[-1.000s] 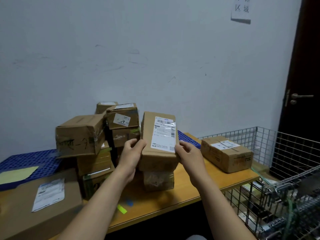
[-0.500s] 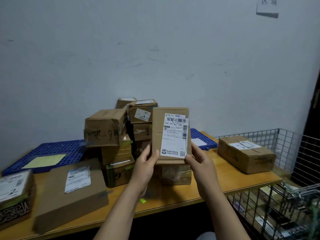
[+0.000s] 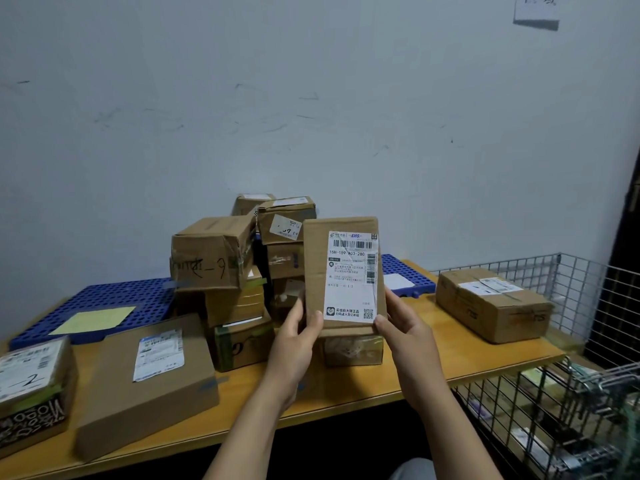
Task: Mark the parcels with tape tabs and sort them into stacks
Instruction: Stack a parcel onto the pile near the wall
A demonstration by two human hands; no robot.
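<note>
Flat brown cardboard parcel with white label (image 3: 145,382) lay at left on orange wooden surface (image 3: 433,368). Pile of brown cardboard boxes (image 3: 214,258) stood behind it. Left hand (image 3: 294,344) gripped lower left edge of upright brown cardboard parcel with white barcode label (image 3: 315,271) (label faced camera), held above surface in front of pile. Right hand (image 3: 403,336) gripped its lower right corner. Taped brown cardboard box (image 3: 491,306) lay at right.

Wooden table (image 3: 433,368) against a scuffed grey wall (image 3: 311,98).
Blue perforated panels (image 3: 114,299) lie along the table's back edge, with a yellow sheet (image 3: 93,318) on the left one. A wire cage (image 3: 568,403) stands at the table's right end, a dark door (image 3: 627,271) beyond it. A paper notice (image 3: 536,8) hangs high above the table's right end.
</note>
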